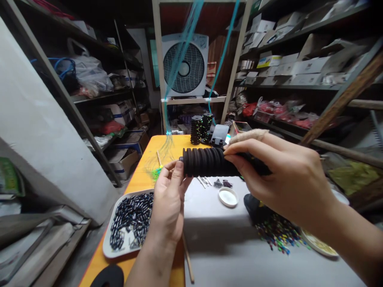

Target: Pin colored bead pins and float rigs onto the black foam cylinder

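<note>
A long black ridged spool (206, 161) is held sideways above the table. Its left end sits between the thumb and fingers of my left hand (169, 195). My right hand (278, 171) is around the right part, with thumb and forefinger pinched against the ridges. Any thread between those fingertips is too fine to see. One right finger wears a beige wrap (249, 136). The spool's right end is hidden by this hand. Beyond it, two similar black spools (196, 129) with small green bits stand upright.
A white tray (107, 245) of small dark shiny tubes is at left. Colourful small beads (281, 235), a white lid (228, 197) and a thin wooden stick (188, 259) lie on the grey surface. Teal strands (179, 56) hang before a box fan (199, 87). Shelves flank both sides.
</note>
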{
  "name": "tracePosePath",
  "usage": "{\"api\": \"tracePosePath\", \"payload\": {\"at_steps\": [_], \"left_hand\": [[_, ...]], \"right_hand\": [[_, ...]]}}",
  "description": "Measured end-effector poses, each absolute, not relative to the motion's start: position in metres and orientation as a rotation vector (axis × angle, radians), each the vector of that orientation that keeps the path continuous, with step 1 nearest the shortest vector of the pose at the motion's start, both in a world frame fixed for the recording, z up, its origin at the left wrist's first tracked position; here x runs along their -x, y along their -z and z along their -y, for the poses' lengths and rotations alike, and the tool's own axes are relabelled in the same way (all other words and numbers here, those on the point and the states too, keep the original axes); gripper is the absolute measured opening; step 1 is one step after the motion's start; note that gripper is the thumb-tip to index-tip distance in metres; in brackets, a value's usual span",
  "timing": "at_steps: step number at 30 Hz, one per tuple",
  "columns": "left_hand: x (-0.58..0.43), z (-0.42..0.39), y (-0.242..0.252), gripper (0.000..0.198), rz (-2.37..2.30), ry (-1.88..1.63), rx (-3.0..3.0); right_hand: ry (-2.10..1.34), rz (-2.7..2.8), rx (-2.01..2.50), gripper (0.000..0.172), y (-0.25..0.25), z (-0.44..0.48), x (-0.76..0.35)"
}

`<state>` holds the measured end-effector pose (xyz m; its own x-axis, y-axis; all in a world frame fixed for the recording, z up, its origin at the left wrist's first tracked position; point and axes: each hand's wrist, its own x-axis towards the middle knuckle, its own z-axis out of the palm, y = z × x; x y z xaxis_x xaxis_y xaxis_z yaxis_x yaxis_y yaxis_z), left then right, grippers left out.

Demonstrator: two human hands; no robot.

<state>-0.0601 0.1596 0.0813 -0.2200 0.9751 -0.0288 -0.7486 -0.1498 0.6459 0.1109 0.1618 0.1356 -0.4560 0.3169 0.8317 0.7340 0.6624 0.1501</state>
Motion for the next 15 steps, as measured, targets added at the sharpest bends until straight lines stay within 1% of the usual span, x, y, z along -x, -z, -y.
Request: {"api": "tracePosePath", "payload": {"at_steps": [5, 10, 12, 15], "left_hand": [[0.061, -0.162, -0.077, 0.002, -0.639, -1.717, -0.516], [0.061, -0.165, -0.074, 0.004, -0.619, -1.721, -0.526], [0.061, -0.165, -0.074, 0.003, -0.618, -1.726, -0.527], [0.061, -0.164, -0.075, 0.003, -0.626, -1.738, -0.529]], "right_hand": [[0.669, 2.065, 0.81, 0.009, -0.131, -0.161, -0.11], [0.641, 2.084, 0.79, 0.011, -0.131, -0.165, -0.11], [0.604, 2.107, 0.765, 0.008, -0.131, -0.161, -0.113], [0.591, 2.125, 0.765, 0.017, -0.121, -0.142, -0.126]]}}
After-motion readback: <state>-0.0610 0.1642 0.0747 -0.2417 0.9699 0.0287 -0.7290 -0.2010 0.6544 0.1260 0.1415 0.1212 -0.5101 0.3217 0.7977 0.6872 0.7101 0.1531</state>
